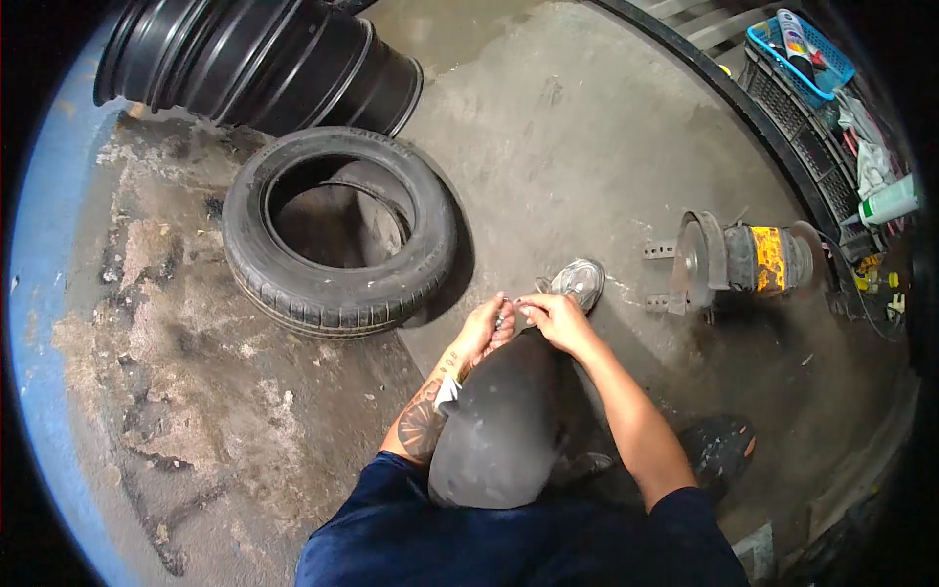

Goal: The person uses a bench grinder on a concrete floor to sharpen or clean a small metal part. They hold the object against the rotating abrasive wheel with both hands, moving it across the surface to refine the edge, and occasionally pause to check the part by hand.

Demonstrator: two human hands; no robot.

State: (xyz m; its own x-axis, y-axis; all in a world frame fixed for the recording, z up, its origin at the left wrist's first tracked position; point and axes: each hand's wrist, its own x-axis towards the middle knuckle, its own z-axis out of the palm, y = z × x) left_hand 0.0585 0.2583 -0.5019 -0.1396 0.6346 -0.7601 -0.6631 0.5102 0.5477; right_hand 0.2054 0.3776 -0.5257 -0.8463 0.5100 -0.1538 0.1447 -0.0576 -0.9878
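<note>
Both of my hands meet in front of my raised knee (499,430). My left hand (483,331) is closed around a small shiny metal piece (500,320), mostly covered by the fingers, so its kind is unclear. Close beside it, my right hand (558,319) pinches with thumb and forefinger at something tiny near the left fingertips; I cannot make out what. Just beyond and to the left of my hands, a black tire (342,293) lies flat on the floor, with no rim inside its opening.
Dark wheel rims (254,64) lie in a row at the far left. To the right sits a metal cylinder with a yellow band (770,259). A blue basket (827,54) with a spray can, black crates (797,127) and a white tube (888,202) line the right edge.
</note>
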